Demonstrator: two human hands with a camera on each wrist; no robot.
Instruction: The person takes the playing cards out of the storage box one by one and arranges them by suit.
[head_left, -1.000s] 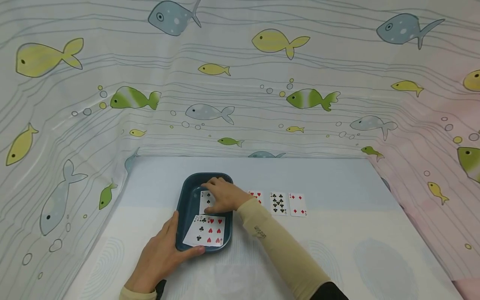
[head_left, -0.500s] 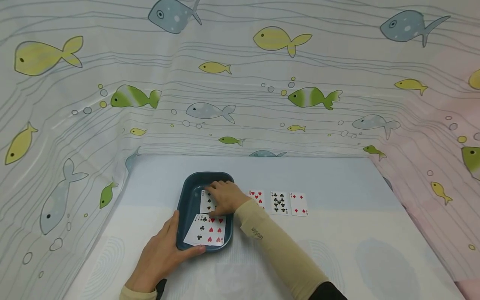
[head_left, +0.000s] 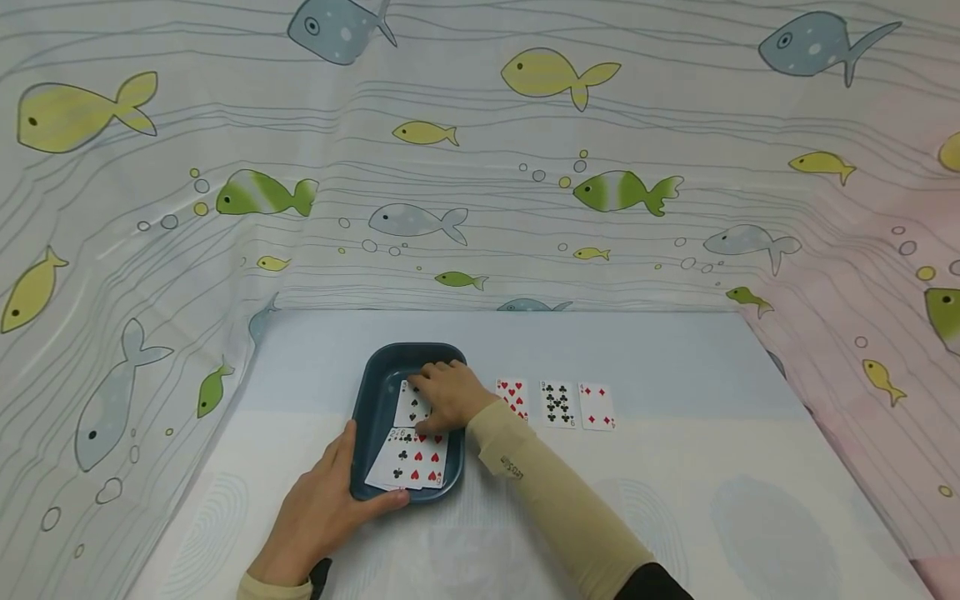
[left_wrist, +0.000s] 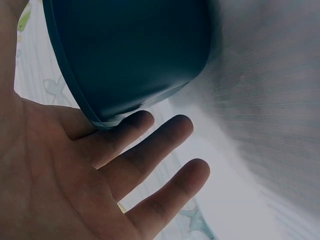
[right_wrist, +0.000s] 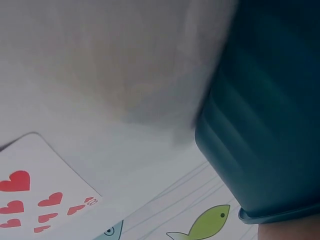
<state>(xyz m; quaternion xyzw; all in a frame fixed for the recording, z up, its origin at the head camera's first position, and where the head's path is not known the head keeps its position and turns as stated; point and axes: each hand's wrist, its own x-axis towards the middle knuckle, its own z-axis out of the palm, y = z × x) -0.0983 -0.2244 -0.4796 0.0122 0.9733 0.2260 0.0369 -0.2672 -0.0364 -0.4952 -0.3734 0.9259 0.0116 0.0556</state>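
Note:
A dark blue tray (head_left: 365, 379) with raised walls sits on the table, playing cards inside it. My left hand (head_left: 315, 508) braces its near left corner, thumb along the front rim and straight fingers against the left wall. In the left wrist view the outstretched fingers (left_wrist: 150, 155) lie under the tray's wall. Reaching over the right rim, my right hand (head_left: 450, 396) holds a spade card (head_left: 407, 408) between bent fingers and thumb. Nearer the front, a six of hearts (head_left: 427, 462) overlaps a club card (head_left: 392, 462). The right fingertips are hidden in the right wrist view.
Right of the tray, a row of face-up cards lies on the white table: an eight of hearts (head_left: 512, 398), a nine of clubs (head_left: 558, 405) and a four of diamonds (head_left: 596, 407). A fish-patterned curtain (head_left: 480, 167) surrounds the table.
My right fingers have come down slightly onto the spade card. That card and the cards in front of it have slid a little to the left. The left hand keeps its place.

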